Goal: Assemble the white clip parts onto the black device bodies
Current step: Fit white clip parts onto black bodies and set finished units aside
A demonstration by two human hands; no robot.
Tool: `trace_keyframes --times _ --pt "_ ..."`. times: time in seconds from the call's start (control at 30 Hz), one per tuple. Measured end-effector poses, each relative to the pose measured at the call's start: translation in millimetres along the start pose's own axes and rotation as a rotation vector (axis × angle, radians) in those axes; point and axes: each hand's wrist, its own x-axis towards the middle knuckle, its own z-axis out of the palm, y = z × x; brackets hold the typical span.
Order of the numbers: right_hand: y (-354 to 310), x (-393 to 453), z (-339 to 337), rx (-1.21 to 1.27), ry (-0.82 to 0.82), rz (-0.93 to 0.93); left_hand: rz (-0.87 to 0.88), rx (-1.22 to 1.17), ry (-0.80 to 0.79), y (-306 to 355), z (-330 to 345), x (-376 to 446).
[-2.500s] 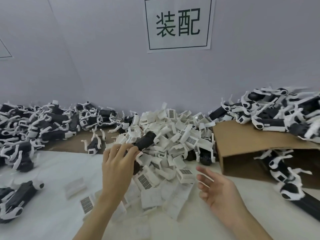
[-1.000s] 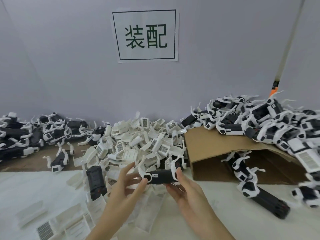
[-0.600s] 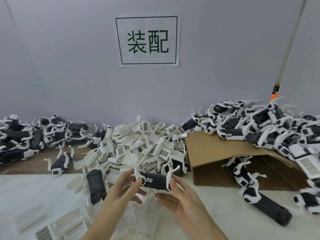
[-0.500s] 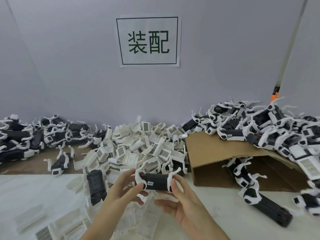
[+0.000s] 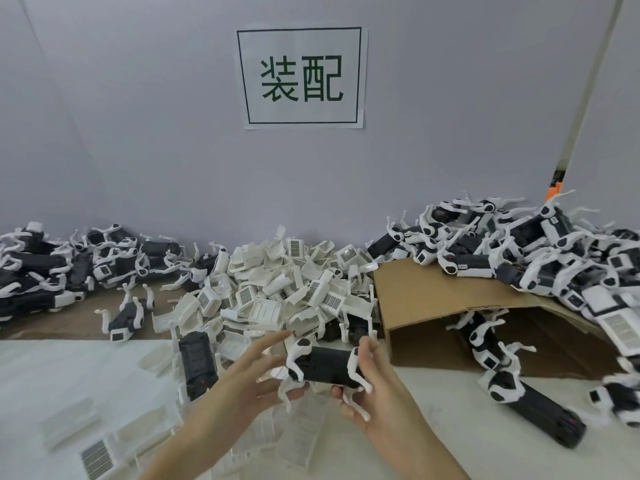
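A black device body [image 5: 327, 367] with white clips at both ends hangs above the table's front middle. My right hand [image 5: 377, 403] grips its right end, thumb on top and fingers underneath. My left hand [image 5: 252, 379] is at its left end with fingers spread and fairly straight, touching the left white clip [image 5: 294, 365]. Behind the hands lies a heap of loose white clip parts [image 5: 277, 299]. Another bare black body [image 5: 197, 365] lies on the table to the left of my left hand.
An open cardboard box [image 5: 433, 306] lies on its side at the right, with assembled devices [image 5: 519, 258] piled on it and spilling out. More assembled devices [image 5: 52, 271] are heaped at the back left. Loose white parts [image 5: 97, 459] lie at the front left.
Both hands stay on the same device. It has been turned so its label no longer shows, and my left fingers have spread out from its left end.
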Motion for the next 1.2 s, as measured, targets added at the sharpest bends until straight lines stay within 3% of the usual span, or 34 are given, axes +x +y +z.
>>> trace_keyframes --times 0.03,0.1,0.2,0.3,0.4,0.47,0.63,0.77,0.87,0.93,1.0,1.07,1.2 --pt "1.3 0.0 -0.2 -0.092 0.019 -0.05 -0.016 -0.07 0.065 -2.6 3.1 2.0" --pt "2.2 0.1 -0.9 -0.22 0.016 -0.114 -0.015 0.018 0.135 -5.8 7.2 2.2" --pt "4.2 0.6 -0.9 -0.18 0.036 -0.106 0.01 0.203 0.148 -10.2 11.4 -0.6" --pt "7.6 2.9 -0.5 -0.122 0.061 -0.084 0.017 0.131 0.23 -8.1 13.6 -0.2" --pt "9.1 1.0 -0.2 -0.299 0.072 -0.083 0.066 0.228 0.344 -3.2 16.1 -3.2" --pt "8.3 -2.2 0.9 -0.407 0.07 -0.124 0.107 0.303 0.346 -1.6 15.4 -5.2" --pt "7.9 -2.9 0.5 -0.394 0.03 -0.213 0.132 0.327 0.216 1.0 18.4 -11.0" --pt "11.6 -3.7 7.5 -0.439 0.133 -0.168 0.382 0.414 0.356 -1.3 21.0 -11.6" --pt "10.9 -5.8 8.6 -0.535 0.271 -0.165 0.625 0.739 0.417 -6.2 18.8 -11.6" --pt "6.0 -6.2 8.5 -0.44 0.182 -0.083 0.667 0.896 0.388 -11.0 21.5 -13.2" --pt "2.9 -10.7 13.2 -0.371 0.01 0.033 0.721 1.03 0.28 -19.4 25.5 -12.6" --pt "4.4 -14.2 17.7 -0.376 -0.034 0.081 0.837 1.156 0.15 -26.8 28.0 -11.3" --pt "9.9 -15.4 18.1 -0.294 -0.018 0.091 0.785 0.94 0.016 -24.7 32.3 -13.6"
